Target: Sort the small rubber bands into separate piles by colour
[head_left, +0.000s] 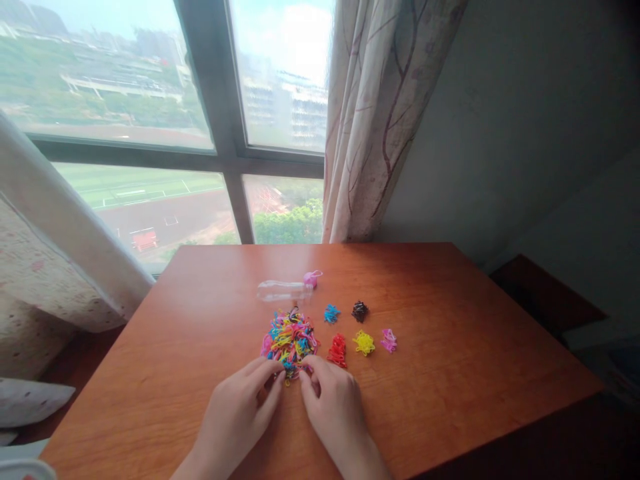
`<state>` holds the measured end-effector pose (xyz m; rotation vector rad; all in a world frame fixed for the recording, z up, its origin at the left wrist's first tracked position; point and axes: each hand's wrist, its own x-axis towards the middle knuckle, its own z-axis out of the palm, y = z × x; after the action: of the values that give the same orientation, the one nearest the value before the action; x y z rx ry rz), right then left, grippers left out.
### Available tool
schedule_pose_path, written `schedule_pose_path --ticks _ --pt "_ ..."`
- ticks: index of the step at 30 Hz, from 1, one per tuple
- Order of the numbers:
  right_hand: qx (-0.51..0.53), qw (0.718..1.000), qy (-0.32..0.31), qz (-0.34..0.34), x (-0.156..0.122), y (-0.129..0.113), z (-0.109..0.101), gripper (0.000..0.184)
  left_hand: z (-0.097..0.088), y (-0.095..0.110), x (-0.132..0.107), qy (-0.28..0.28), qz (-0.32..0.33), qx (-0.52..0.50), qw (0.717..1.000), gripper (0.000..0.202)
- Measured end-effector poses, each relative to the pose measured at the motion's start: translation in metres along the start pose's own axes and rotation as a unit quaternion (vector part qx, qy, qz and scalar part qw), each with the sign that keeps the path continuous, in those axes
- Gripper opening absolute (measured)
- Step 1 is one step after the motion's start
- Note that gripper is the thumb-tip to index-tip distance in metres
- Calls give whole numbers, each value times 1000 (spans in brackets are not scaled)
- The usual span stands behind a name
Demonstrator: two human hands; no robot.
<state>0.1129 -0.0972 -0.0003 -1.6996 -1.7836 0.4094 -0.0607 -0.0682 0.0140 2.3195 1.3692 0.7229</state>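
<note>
A mixed pile of small coloured loops, which look like rubber bands [290, 335], lies on the wooden table. At its near edge, my left hand [246, 395] has its thumb and forefinger brought together by the loops. Opposite it, my right hand [334, 393] is pinched at the pile's near right side. What either pinch holds is too small to make out. Right of the pile lie sorted heaps: blue loops [331, 313], black loops [359, 311], red loops [337, 351], yellow loops [364, 343] and pink loops [389, 340].
Behind the pile, a clear plastic bottle [283, 291] lies on its side with a pink cap [311, 279] at its right end. The brown table [450, 360] reaches toward a window and a patterned curtain [370, 120]. A white rim [27, 469] shows at the bottom left corner.
</note>
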Motion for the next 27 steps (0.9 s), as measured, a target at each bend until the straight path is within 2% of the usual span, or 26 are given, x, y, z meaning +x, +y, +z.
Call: schedule_pose_path --ticks 5,9,16,21,27 --pt "23 1000 8 -1 -2 0 0 14 1 -2 -1 -3 -1 12 1000 17" --pt "36 998 48 -15 -6 4 -5 15 1 -1 -1 -1 0 17 1000 17" --pt "3 995 97 4 -6 39 -26 19 -1 2 0 8 8 37 999 18" --pt "-23 996 90 7 -5 57 -33 21 0 1 0 4 10 42 999 20" --pt "-23 997 74 9 -5 61 -32 20 0 1 1 -3 16 47 999 21"
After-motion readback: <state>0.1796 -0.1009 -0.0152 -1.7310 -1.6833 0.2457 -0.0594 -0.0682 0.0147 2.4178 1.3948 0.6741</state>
